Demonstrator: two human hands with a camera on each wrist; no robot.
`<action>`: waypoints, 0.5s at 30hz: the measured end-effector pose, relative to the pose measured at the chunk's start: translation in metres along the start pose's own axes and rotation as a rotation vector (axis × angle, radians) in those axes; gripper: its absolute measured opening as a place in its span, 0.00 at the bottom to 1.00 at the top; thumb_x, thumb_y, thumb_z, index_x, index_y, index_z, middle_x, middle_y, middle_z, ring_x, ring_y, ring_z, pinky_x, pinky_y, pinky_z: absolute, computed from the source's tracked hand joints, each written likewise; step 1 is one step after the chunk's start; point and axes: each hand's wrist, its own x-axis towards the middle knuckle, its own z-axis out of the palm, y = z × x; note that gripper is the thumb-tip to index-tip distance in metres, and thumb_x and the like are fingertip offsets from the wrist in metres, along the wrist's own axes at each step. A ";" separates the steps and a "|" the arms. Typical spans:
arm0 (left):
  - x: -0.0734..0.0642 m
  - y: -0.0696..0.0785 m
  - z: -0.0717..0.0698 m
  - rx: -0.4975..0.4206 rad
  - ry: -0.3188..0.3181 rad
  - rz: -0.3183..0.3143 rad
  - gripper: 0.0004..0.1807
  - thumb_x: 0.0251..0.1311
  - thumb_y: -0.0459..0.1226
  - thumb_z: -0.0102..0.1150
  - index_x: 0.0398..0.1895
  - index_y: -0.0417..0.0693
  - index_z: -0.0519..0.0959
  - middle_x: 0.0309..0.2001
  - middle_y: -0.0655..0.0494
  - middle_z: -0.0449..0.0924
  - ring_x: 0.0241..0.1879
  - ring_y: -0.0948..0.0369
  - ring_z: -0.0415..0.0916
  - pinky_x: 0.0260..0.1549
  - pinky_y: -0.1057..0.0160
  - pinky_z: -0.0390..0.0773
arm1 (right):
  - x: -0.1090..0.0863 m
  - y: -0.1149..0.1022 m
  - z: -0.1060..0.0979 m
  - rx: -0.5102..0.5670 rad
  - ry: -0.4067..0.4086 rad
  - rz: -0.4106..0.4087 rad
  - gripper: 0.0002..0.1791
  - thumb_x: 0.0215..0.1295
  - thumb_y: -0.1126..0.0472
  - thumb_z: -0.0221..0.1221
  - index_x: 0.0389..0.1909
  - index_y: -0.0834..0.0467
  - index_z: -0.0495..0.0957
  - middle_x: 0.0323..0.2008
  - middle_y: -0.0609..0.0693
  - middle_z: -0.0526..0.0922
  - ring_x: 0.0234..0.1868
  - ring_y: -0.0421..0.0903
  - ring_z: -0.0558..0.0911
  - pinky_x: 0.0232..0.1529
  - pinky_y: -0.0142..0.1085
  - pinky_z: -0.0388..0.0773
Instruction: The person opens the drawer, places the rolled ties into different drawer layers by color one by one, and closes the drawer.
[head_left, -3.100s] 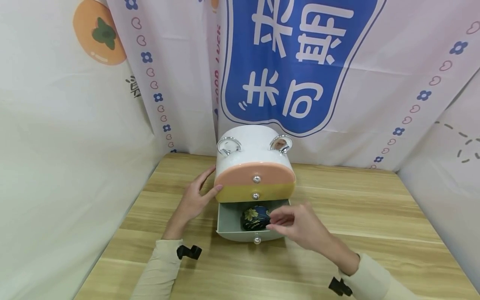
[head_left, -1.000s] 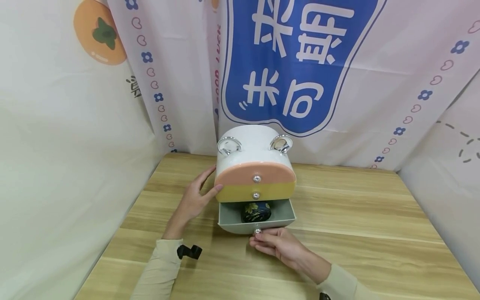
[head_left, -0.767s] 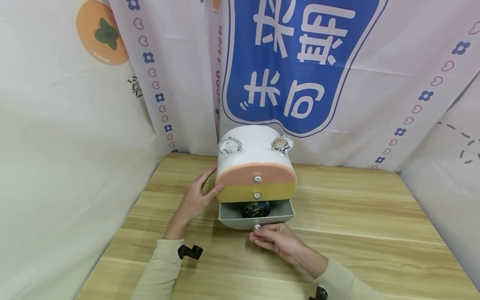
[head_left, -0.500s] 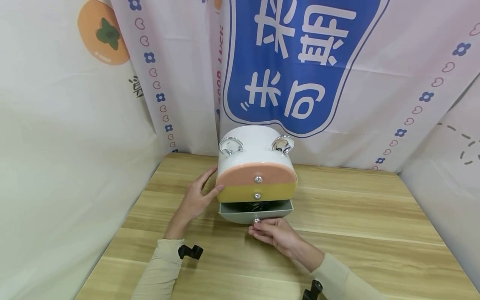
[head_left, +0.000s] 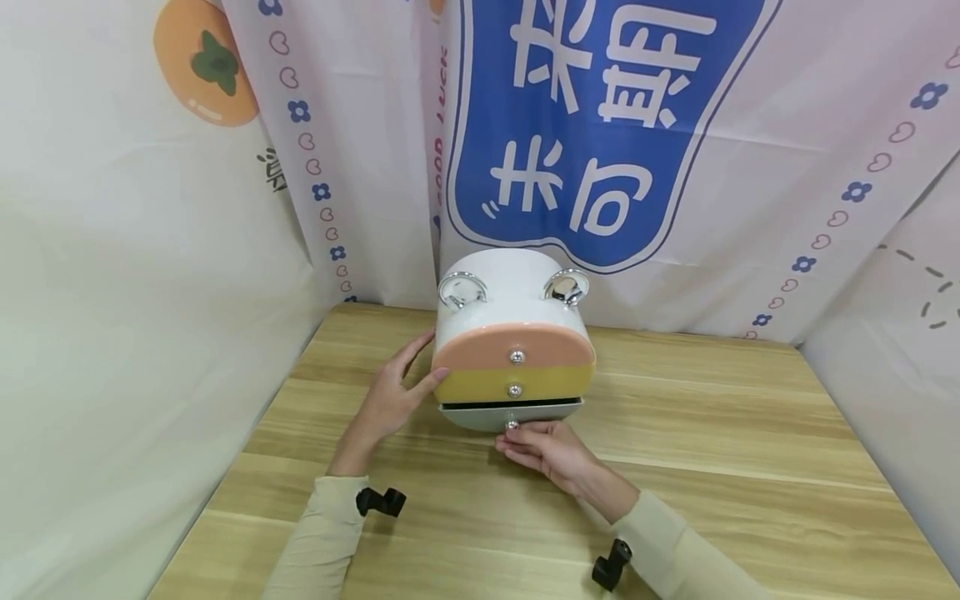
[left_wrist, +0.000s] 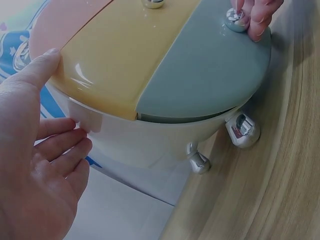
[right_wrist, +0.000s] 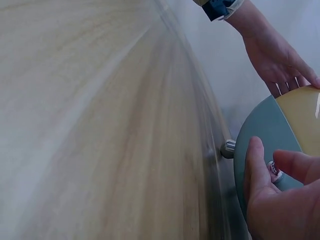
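Observation:
A small rounded storage box (head_left: 508,283) with a white body stands on the table, its front split into pink, yellow and grey-green drawers. My right hand (head_left: 558,457) pinches the silver knob (left_wrist: 234,21) of the bottom grey-green drawer (head_left: 480,417), which sticks out slightly with a thin dark gap above it. My left hand (head_left: 388,396) rests against the box's left side, thumb on the yellow drawer's edge (left_wrist: 95,75), fingers extended along the white wall. Whatever lies inside the bottom drawer is hidden.
Two round chrome-rimmed pieces (head_left: 462,290) stick up from the top of the box. Silver feet (left_wrist: 243,131) lift it off the wooden table (head_left: 712,450). A printed cloth backdrop (head_left: 375,167) hangs close behind, and a pale cloth wall (head_left: 150,292) borders the left.
The right hand has left the dark floral-patterned bundle, taken the bottom drawer's knob and pushed the drawer almost fully in. The bundle has gone from sight. The left hand has stayed put.

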 end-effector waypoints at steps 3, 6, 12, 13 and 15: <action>0.000 0.000 0.000 0.002 0.004 0.005 0.39 0.74 0.54 0.61 0.84 0.56 0.61 0.83 0.53 0.60 0.83 0.45 0.55 0.80 0.36 0.60 | 0.002 0.000 -0.001 0.004 0.000 -0.009 0.25 0.75 0.69 0.60 0.64 0.82 0.69 0.47 0.58 0.91 0.51 0.47 0.91 0.63 0.39 0.85; 0.001 0.000 0.000 0.008 0.004 0.010 0.40 0.74 0.54 0.60 0.83 0.54 0.61 0.83 0.52 0.60 0.83 0.46 0.56 0.80 0.37 0.61 | 0.004 -0.001 -0.002 0.009 0.005 -0.009 0.23 0.75 0.69 0.60 0.63 0.81 0.71 0.46 0.58 0.92 0.51 0.47 0.91 0.63 0.39 0.85; 0.000 -0.001 0.000 0.017 0.009 0.011 0.39 0.74 0.53 0.60 0.83 0.57 0.61 0.83 0.52 0.61 0.83 0.46 0.56 0.80 0.37 0.62 | 0.005 -0.003 -0.002 -0.005 -0.001 -0.011 0.23 0.76 0.69 0.59 0.63 0.82 0.71 0.49 0.61 0.91 0.53 0.49 0.91 0.64 0.41 0.84; 0.000 -0.001 0.000 0.018 0.010 0.012 0.38 0.74 0.53 0.61 0.83 0.57 0.62 0.83 0.52 0.61 0.83 0.46 0.56 0.80 0.37 0.62 | 0.005 -0.004 -0.002 -0.009 -0.004 -0.011 0.24 0.76 0.69 0.59 0.64 0.82 0.70 0.50 0.62 0.90 0.53 0.49 0.91 0.64 0.41 0.84; 0.001 0.000 0.000 0.022 0.011 0.012 0.38 0.74 0.53 0.61 0.83 0.59 0.62 0.83 0.52 0.61 0.83 0.47 0.57 0.80 0.38 0.62 | 0.005 -0.005 -0.001 -0.014 -0.004 -0.009 0.24 0.76 0.69 0.58 0.64 0.83 0.69 0.51 0.64 0.90 0.53 0.48 0.91 0.64 0.40 0.84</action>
